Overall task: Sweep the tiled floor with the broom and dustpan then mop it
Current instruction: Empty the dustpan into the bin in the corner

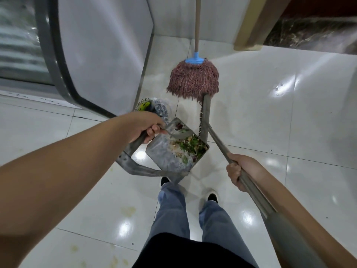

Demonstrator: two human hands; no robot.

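Head view, looking down at a glossy white tiled floor (270,117). Left hand (146,126), centre left of frame, fingers curled round the grey handle of a dustpan (173,149); pan lifted and tilted, centre of frame, loaded with green and brown scraps. Right hand (238,171), lower right of centre, fingers wrapped round a grey broom (218,144) shaft running diagonally from the lower right corner up toward the pan; broom head not clearly made out. Mop (193,80) upright in the upper centre, wooden pole, blue collar, reddish strands hanging to the floor, just above the dustpan in the frame. Bin (154,108) lined with a clear bag, just behind the left hand, partly hidden by it. Grey appliance door (104,51) with dark rim in the upper left. Wooden furniture edge (249,35) in the upper right. Legs in blue jeans (173,209) and dark shoes at bottom centre. Yellowish stains (127,209) on the tiles, lower left.
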